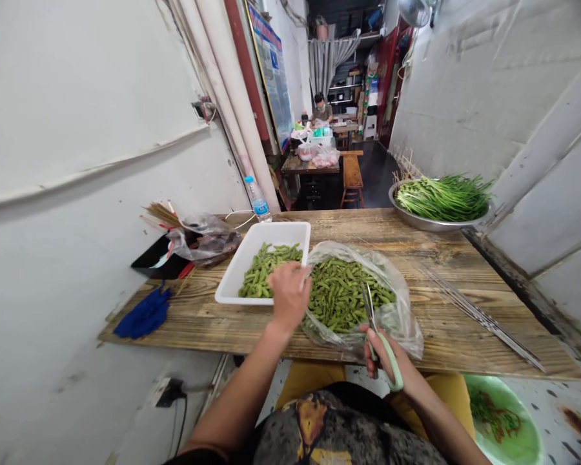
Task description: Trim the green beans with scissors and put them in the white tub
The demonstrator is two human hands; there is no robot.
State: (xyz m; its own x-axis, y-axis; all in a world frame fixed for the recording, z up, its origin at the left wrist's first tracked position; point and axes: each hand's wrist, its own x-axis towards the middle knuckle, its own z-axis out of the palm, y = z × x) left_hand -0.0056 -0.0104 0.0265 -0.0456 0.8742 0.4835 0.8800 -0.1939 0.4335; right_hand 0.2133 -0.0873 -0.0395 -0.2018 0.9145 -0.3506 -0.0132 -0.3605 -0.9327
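Green soybean pods (336,294) fill a clear plastic bag (404,316) opened out on the wooden table. To its left, a white plastic tray (232,284) holds more of the same pods. My left hand (290,290) is over the tray's right rim, beside the bag; its fingers are bent and blurred, and whether they hold a pod cannot be made out. Closed around the pale green handles of a pair of scissors (370,313) is my right hand (385,352), at the bag's near edge. The blades point up and away from me, slightly apart, over the pods.
A metal basin (430,224) of green chives stands at the back right, and thin metal skewers (481,316) lie at right. Leftward are a water bottle (257,201), a black box (155,258) and a blue cloth (144,314). A person (321,111) sits at a far table.
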